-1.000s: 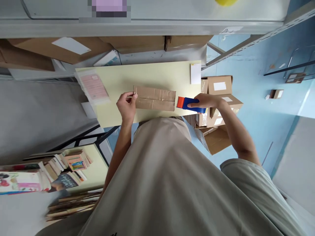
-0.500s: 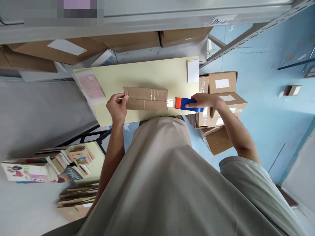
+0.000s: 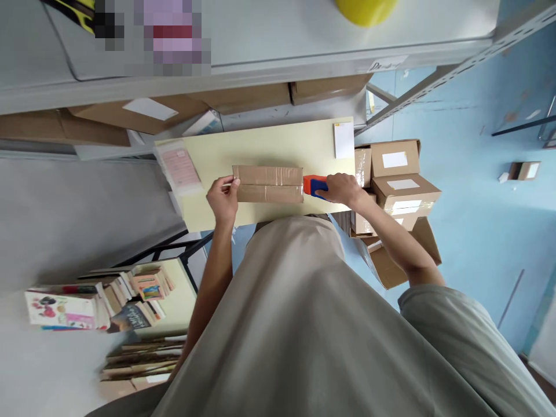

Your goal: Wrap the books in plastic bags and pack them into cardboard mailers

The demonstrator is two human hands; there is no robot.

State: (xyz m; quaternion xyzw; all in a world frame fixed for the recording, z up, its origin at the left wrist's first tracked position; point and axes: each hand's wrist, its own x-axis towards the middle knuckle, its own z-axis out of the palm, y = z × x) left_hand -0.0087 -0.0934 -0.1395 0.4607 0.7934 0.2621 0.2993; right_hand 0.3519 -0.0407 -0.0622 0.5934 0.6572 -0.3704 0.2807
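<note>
A flat-topped cardboard box [image 3: 269,192] lies on the pale yellow table [image 3: 299,139], its lengthwise seam facing up. My left hand [image 3: 223,200] pinches the box's left end between thumb and fingers. In my right hand [image 3: 344,189] is a blue and orange tape dispenser [image 3: 315,185], gripped from above. Its orange head sits right against the box's right end. Whether the tape there is still joined to the dispenser cannot be made out.
White labels [image 3: 343,141] lie at the table's back right corner, pink printed sheets [image 3: 177,168] at its left end. A grey metal shelf [image 3: 278,52] runs behind. Cardboard boxes [image 3: 406,191] stand to the right. Books [image 3: 104,298] are stacked at lower left.
The tape dispenser has moved left, closing the gap to the box's right end, where a strip of clear tape stretched before. My left hand still holds the left end. The camera view has shifted.
</note>
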